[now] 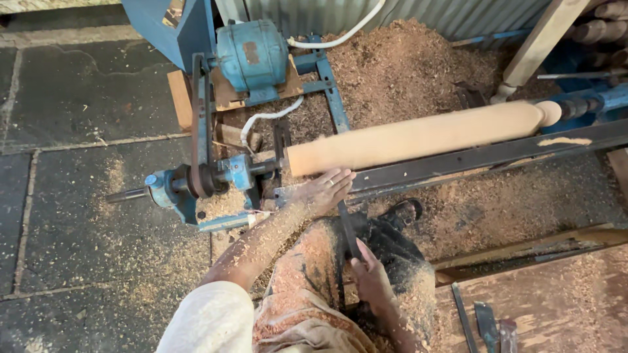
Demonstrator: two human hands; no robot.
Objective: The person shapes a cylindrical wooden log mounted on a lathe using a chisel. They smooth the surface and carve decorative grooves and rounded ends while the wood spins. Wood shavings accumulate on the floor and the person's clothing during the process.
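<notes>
A long pale wooden cylinder is mounted on a blue lathe and looks blurred as if turning. My left hand lies flat with fingers spread on the dark tool rest, pressing the front of a dark chisel against the cylinder's left end. My right hand grips the chisel's rear end near my lap. Sawdust coats my left forearm and my trousers.
A blue motor with a belt drives the lathe. Heaped sawdust lies behind it. Turned wooden legs lean at the top right. Several chisels lie on a board at the lower right. Stone floor spreads left.
</notes>
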